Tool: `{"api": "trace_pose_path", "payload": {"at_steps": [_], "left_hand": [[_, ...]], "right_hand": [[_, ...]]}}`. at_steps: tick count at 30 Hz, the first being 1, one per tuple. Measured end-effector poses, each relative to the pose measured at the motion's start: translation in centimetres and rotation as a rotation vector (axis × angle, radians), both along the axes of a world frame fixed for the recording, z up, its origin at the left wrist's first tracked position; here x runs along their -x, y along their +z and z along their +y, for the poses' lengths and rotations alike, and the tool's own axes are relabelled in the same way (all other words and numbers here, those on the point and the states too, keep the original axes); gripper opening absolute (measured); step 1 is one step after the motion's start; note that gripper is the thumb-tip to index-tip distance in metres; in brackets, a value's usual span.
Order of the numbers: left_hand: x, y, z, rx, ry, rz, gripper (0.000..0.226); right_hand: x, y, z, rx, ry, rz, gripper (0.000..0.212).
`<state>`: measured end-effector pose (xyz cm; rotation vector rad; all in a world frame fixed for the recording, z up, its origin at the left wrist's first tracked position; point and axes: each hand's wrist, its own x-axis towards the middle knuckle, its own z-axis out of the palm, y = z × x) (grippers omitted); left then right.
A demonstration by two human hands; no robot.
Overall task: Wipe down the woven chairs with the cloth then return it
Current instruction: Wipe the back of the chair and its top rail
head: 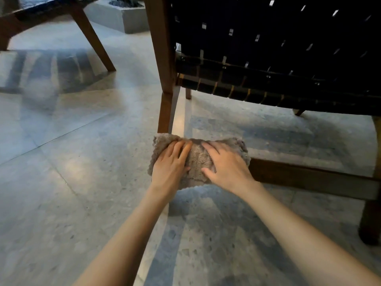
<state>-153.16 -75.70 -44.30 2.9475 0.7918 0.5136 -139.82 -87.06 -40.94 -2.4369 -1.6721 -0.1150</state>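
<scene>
Step in hand, as judged: wiping the wooden frame of the near woven chair (268,48), low down at its corner.

Position: the grey-brown terry cloth (196,162) is lying draped over the end of the low side rail (309,176), just where the wooden leg (165,112) is coming down to the stone floor (61,162). From the cloth, the leg is rising at about 11 o'clock and the bare rail is running off toward 3 o'clock. The black woven back is hanging at 1 o'clock. A second chair (90,32) is standing well apart at 10 o'clock, its woven seat barely showing.

Hands: the left hand (170,164) is pressing flat on the cloth's 9 o'clock half, fingers (181,149) straight and nearly together. The right hand (226,164) is pressing on the 3 o'clock half, fingers (212,150) straight and slightly spread, thumb lying out on the pile. Neither hand is curling round the fabric; both are bearing down on it with open palms. Fingertips of the two hands are lying close, not touching.

Doing it well, my estimate:
- keeping both palms loaded so the cloth is moulding round the rail's top and edges;
- sliding toward 3 o'clock along the grain, one steady pass;
- wrapping the joint at the leg foot, where dust is likely gathering;
- watching that the trailing edge is not dragging on the floor.
</scene>
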Motion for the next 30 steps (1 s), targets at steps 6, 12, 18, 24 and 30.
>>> {"api": "trace_pose_path", "payload": {"at_steps": [6, 12, 18, 24, 30], "left_hand": [[-0.5, 1.2, 0.9, -0.16, -0.017, 0.133, 0.081], [-1.7, 1.5, 0.3, -0.393, 0.06, 0.247, 0.075], [-3.1, 1.5, -0.6, -0.336, 0.088, 0.296, 0.067], [-6.3, 2.2, -2.9, -0.347, 0.036, 0.428, 0.067], [-13.2, 3.4, -8.6, -0.321, -0.163, 0.596, 0.051]], "right_hand": [[-1.5, -1.4, 2.1, 0.193, 0.049, -0.199, 0.092], [-2.7, -2.3, 2.3, 0.144, 0.135, -0.215, 0.092], [-3.9, -2.8, 1.4, 0.058, 0.219, -0.241, 0.085], [-7.2, -2.6, -2.2, 0.05, 0.249, -0.158, 0.082], [-12.9, -2.1, -9.2, 0.067, 0.191, -0.088, 0.069]]}}
